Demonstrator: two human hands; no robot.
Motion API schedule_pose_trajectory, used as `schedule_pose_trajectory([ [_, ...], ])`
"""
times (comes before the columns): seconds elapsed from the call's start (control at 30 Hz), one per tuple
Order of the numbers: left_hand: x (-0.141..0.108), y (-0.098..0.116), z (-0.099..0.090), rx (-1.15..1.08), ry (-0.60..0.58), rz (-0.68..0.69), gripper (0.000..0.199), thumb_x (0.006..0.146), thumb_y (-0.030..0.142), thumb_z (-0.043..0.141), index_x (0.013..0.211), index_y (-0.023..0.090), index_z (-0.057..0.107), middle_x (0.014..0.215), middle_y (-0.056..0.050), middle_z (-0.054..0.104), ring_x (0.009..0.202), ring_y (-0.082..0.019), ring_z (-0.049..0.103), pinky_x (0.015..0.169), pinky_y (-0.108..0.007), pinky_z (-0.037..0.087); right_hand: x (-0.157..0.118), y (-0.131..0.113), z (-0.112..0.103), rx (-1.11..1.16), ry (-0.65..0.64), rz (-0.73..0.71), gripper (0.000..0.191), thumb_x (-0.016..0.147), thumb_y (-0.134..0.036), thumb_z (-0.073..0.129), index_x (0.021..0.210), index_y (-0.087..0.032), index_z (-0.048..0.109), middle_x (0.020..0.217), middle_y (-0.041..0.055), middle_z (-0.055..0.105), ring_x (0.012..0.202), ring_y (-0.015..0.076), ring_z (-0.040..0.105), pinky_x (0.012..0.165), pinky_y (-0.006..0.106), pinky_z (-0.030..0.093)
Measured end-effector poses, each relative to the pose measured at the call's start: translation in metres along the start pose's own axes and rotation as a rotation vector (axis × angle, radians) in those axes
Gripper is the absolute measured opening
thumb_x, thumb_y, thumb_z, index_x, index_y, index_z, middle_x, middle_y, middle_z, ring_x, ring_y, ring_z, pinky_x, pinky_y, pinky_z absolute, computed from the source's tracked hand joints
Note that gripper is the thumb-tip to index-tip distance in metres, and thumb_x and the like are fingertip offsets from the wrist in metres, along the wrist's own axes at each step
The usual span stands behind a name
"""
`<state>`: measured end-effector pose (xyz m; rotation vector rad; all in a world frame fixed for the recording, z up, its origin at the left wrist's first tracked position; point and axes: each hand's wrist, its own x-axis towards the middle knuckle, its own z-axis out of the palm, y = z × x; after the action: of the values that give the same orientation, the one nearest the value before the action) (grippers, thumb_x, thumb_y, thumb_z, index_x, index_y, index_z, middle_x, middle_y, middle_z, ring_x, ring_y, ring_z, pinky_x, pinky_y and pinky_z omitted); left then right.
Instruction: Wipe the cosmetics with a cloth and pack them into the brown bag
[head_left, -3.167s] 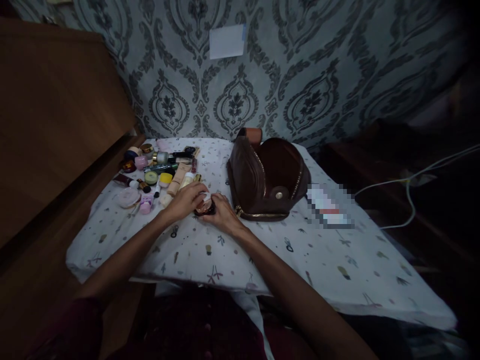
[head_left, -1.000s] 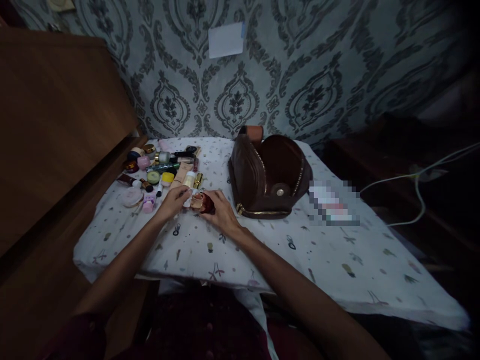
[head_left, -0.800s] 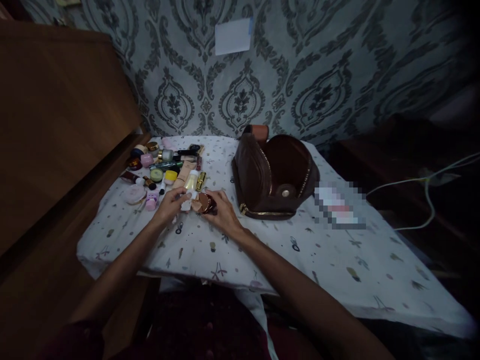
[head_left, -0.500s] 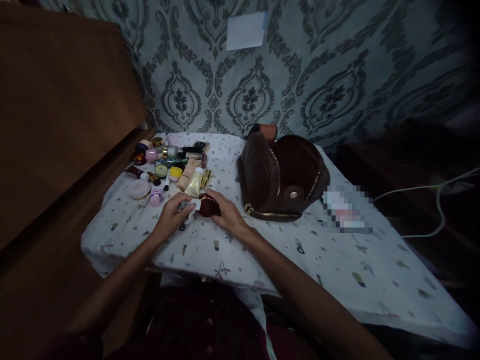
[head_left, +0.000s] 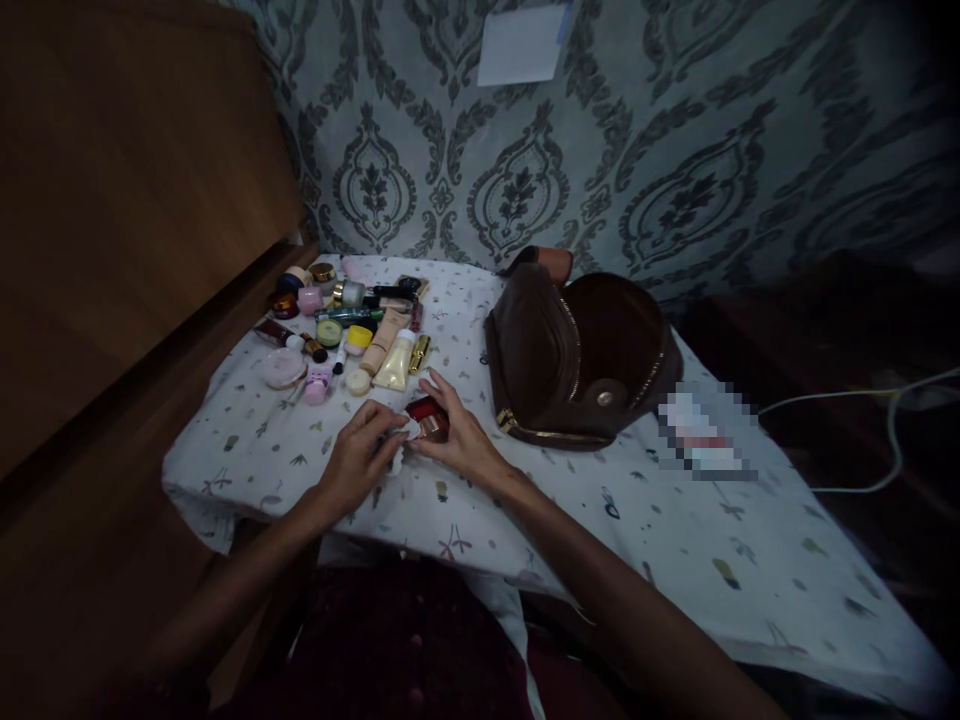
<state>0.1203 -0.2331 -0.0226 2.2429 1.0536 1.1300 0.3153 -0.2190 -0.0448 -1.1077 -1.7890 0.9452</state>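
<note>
Your right hand (head_left: 471,442) grips the red container (head_left: 430,424) near the table's (head_left: 525,510) front edge; hold it steady while your left hand (head_left: 360,455), pinching the tissue (head_left: 397,460), wipes lightly.

Pixelated item (head_left: 701,435) nr bag (head_left: 529,335) (ID unclear)

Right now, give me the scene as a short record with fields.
right hand: holds small dark red container
left hand: pinches white tissue at the container
bag: brown, unzipped, open, right of both hands
tube: pale yellow, white cap, lying beyond the hands
yellow-lidded jar: left of the tube
cloth: white, patterned, under the bag and cosmetics
paper: on the wall
item right of bag: pixelated, cannot tell
</note>
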Motion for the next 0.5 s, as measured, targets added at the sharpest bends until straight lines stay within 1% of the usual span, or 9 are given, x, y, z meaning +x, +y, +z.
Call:
schedule_pose_trajectory([
  [0.13, 0.011, 0.010, 0.003, 0.201, -0.027, 0.115, 0.020, 0.097, 0.022, 0.048, 0.108, 0.021, 0.064, 0.100, -0.006, 0.058, 0.092, -0.018, 0.058, 0.079, -0.029, 0.049, -0.003, -0.002, 0.004, 0.023, 0.004, 0.024, 0.105, 0.073, -0.015, 0.070, 0.157, -0.027, 0.009, 0.156, 0.0156, 0.039, 0.125, 0.0252, 0.059, 0.098, 0.040, 0.052],
  [0.2, 0.021, 0.012, 0.005, 0.297, -0.041, 0.117, 0.020, 0.097, 0.023, 0.047, 0.105, 0.021, 0.065, 0.100, -0.007, 0.058, 0.092, -0.019, 0.057, 0.076, -0.029, 0.048, -0.004, -0.002, 0.005, 0.014, 0.012, 0.009, 0.105, 0.072, -0.013, 0.068, 0.157, -0.027, 0.009, 0.156, 0.0150, 0.038, 0.126, 0.0257, 0.058, 0.097, 0.040, 0.053],
  [0.23, 0.026, 0.012, 0.006, 0.320, -0.047, 0.098, 0.020, 0.096, 0.024, 0.047, 0.104, 0.021, 0.066, 0.099, -0.006, 0.058, 0.091, -0.019, 0.057, 0.076, -0.029, 0.048, -0.004, -0.001, 0.006, 0.002, 0.019, -0.007, 0.105, 0.071, -0.012, 0.068, 0.157, -0.027, 0.009, 0.156, 0.0147, 0.039, 0.128, 0.0262, 0.056, 0.099, 0.041, 0.052],
  [0.3, 0.037, 0.009, 0.006, 0.310, -0.060, 0.037, 0.018, 0.095, 0.025, 0.049, 0.100, 0.021, 0.066, 0.096, -0.005, 0.057, 0.090, -0.018, 0.057, 0.076, -0.029, 0.047, -0.003, 0.001, 0.006, -0.015, 0.029, -0.048, 0.106, 0.071, -0.013, 0.069, 0.157, -0.026, 0.009, 0.155, 0.0147, 0.040, 0.135, 0.0271, 0.050, 0.107, 0.045, 0.046],
  [0.37, 0.046, 0.003, 0.004, 0.241, -0.062, -0.022, 0.015, 0.094, 0.025, 0.052, 0.096, 0.020, 0.066, 0.093, -0.004, 0.058, 0.088, -0.018, 0.058, 0.077, -0.029, 0.046, -0.003, 0.003, 0.006, -0.016, 0.027, -0.085, 0.106, 0.072, -0.016, 0.072, 0.157, -0.024, 0.009, 0.155, 0.0159, 0.039, 0.139, 0.0274, 0.045, 0.113, 0.046, 0.040],
  [0.43, 0.052, -0.006, 0.002, 0.146, -0.055, -0.066, 0.012, 0.092, 0.026, 0.056, 0.093, 0.019, 0.066, 0.090, -0.003, 0.059, 0.087, -0.018, 0.059, 0.076, -0.029, 0.046, -0.002, 0.006, 0.006, -0.015, 0.036, -0.117, 0.107, 0.073, -0.021, 0.075, 0.157, -0.022, 0.010, 0.157, 0.0170, 0.035, 0.142, 0.0278, 0.041, 0.116, 0.047, 0.035],
  [0.5, 0.052, -0.013, 0.001, 0.061, -0.047, -0.092, 0.013, 0.091, 0.028, 0.058, 0.090, 0.018, 0.066, 0.086, -0.003, 0.061, 0.084, -0.018, 0.059, 0.075, -0.029, 0.046, -0.001, 0.009, 0.005, -0.024, 0.052, -0.129, 0.108, 0.072, -0.025, 0.077, 0.157, -0.022, 0.010, 0.158, 0.0170, 0.033, 0.143, 0.0288, 0.039, 0.117, 0.047, 0.034],
])
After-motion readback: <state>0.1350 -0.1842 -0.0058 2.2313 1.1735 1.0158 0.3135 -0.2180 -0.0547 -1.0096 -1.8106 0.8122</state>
